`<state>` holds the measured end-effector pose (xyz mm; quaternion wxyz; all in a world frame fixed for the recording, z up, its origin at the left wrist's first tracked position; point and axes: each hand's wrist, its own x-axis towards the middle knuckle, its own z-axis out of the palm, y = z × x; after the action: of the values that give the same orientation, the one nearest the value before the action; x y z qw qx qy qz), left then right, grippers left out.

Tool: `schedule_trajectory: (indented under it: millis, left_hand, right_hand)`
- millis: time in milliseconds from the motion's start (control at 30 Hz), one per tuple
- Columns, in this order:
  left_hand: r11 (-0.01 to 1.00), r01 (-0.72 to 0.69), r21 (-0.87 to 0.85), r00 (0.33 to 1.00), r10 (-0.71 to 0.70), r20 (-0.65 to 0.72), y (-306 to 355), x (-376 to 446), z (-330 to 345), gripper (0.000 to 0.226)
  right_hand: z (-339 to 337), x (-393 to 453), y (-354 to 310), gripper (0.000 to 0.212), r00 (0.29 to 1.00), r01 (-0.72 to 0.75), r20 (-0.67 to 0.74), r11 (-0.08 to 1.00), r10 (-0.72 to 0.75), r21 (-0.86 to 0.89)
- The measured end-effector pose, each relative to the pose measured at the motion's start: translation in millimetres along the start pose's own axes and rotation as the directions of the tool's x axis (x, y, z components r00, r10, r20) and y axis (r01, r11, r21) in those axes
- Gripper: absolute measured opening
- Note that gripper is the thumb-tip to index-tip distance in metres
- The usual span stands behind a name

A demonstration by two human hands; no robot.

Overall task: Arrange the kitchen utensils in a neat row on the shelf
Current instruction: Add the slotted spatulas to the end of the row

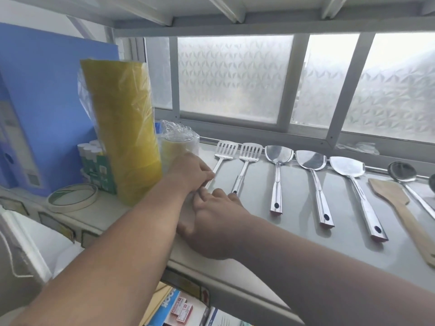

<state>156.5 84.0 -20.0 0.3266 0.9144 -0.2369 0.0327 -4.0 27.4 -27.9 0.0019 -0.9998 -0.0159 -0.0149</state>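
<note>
Several steel utensils lie side by side on the grey shelf, heads toward the window. The leftmost slotted turner has its handle under my hands. My left hand pinches that handle near its middle. My right hand lies over the handle's lower end, fingers curled around it. To the right come a second slotted turner, three solid steel spatulas, a wooden spatula and a ladle.
Left of the utensils stand a tall yellow wrapped roll, clear tape rolls in plastic, a green box, a flat tape ring and a blue folder. Frosted windows run behind the shelf. Boxes sit on a lower shelf.
</note>
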Motion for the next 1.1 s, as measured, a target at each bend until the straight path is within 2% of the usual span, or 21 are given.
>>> schedule_trajectory:
  millis: [100, 233, 433, 767, 1100]
  left_hand:
    - [0.988, 0.035, -0.148, 0.999, -0.029, 0.04, -13.1, 2.2, 1.5, 0.009]
    - [0.976, 0.017, -0.217, 0.996, 0.002, 0.086, -14.7, 5.9, 7.1, 0.011]
    - [0.978, 0.006, -0.208, 0.997, 0.01, 0.076, -19.3, 12.9, 5.8, 0.007]
    - [0.986, -0.001, -0.164, 0.995, 0.018, 0.099, -25.3, 20.8, 7.6, 0.009]
    - [0.986, -0.006, -0.164, 0.996, 0.02, 0.081, -18.7, 25.3, 9.3, 0.009]
  right_hand:
    - [1.8, 1.5, 3.8, 0.087, 1.0, -0.006, 0.004, 1.0, 0.006, 0.008]
    - [11.2, 1.3, 10.6, 0.08, 0.998, -0.013, -0.064, 1.0, 0.014, 0.016]
    - [16.1, 10.1, 10.5, 0.082, 0.995, 0.002, -0.1, 1.0, 0.0, 0.025]
    - [18.4, 14.7, 10.0, 0.074, 0.995, -0.022, -0.099, 0.997, 0.029, 0.07]
    - [15.9, 13.6, 13.2, 0.079, 0.994, -0.04, -0.096, 0.994, 0.05, 0.098]
